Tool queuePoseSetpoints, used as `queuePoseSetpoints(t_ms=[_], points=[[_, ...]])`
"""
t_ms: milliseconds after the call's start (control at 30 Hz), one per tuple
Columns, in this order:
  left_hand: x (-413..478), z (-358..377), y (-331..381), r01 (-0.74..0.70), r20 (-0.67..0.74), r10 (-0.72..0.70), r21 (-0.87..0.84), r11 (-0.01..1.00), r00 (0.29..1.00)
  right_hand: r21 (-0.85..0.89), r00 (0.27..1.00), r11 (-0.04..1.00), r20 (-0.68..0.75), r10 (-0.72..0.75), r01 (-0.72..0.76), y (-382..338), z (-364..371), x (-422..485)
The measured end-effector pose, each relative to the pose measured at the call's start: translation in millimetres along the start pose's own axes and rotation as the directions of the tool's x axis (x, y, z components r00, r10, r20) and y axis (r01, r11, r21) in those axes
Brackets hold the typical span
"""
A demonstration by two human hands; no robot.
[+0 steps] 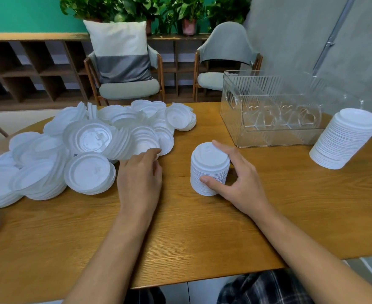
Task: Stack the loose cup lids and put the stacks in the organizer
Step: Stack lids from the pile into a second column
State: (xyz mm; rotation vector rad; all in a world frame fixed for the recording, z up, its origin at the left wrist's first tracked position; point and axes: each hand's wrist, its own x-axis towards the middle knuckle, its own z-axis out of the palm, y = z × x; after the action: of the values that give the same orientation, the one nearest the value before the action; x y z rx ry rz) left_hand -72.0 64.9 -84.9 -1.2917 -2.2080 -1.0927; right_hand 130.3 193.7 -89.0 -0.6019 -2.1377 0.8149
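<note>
Closest to me, plaid trousers (257, 288) at the desk (191, 238) edge, both bare forearms reaching out. My right hand (235, 183) grips the short stack (209, 170) of white lids mid-desk: thumb pressed low on its side, forefinger curved over the top rim, the stack upright on the wood. My left hand (140, 172) is at the near edge of the loose lids (88, 145), fingertips on one lid; I cannot tell whether it pinches it. That heap sprawls across the left of the desk: thin, milky-white, ridged discs, some nested, some upturned. One upturned lid shows moulded marks too blurred to read. The clear ribbed organizer (268, 110) sits back right, hearts cut into its dividers. Just beside it, at the right, a tall stack (345, 139) leans slightly.
</note>
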Motion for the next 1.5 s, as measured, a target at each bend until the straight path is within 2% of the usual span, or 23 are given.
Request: queuePoseSetpoints(t_ms=[200,367,633,767,900,967,1033,1133,1300,1500], points=[[0,6,4,-0.098,0.006,0.1,-0.176,0.979,0.995,-0.018,1.0,1.0,-0.03,0.004,-0.005,1,0,1],[0,4,13,-0.125,-0.036,0.119,-0.305,0.944,0.992,-0.039,0.999,0.999,-0.051,0.003,-0.005,0,-1,1],[4,2,30,-0.015,-0.047,-0.01,-0.499,0.867,0.999,-0.052,0.995,0.999,-0.097,-0.006,0.001,3,0,2],[12,1,42,0.219,0.065,-0.243,-0.69,0.69,0.968,-0.043,0.995,0.999,-0.102,-0.014,0.009,4,0,2],[24,7,42,0.337,0.235,-0.255,-0.792,0.509,0.938,-0.034,0.995,0.999,-0.1,-0.012,0.009,4,-1,2],[30,11,45,0.383,0.311,-0.228,-0.804,0.455,0.923,-0.023,0.995,1.0,-0.099,-0.007,0.004,4,-1,3],[34,15,47,0.374,0.328,-0.181,-0.803,0.464,0.927,-0.008,0.995,1.0,-0.097,0.004,-0.005,4,-2,3],[36,23,47,0.305,0.309,-0.09,-0.772,0.558,0.947,0.023,0.994,1.0,-0.105,0.005,-0.002,2,-2,3],[34,30,52,0.245,0.345,0.034,-0.729,0.64,0.938,0.097,0.996,0.995,-0.086,0.018,-0.009,2,-2,3],[27,35,58,0.192,0.348,0.082,-0.682,0.706,0.934,0.013,0.995,0.999,-0.091,-0.038,0.04,2,0,2]])
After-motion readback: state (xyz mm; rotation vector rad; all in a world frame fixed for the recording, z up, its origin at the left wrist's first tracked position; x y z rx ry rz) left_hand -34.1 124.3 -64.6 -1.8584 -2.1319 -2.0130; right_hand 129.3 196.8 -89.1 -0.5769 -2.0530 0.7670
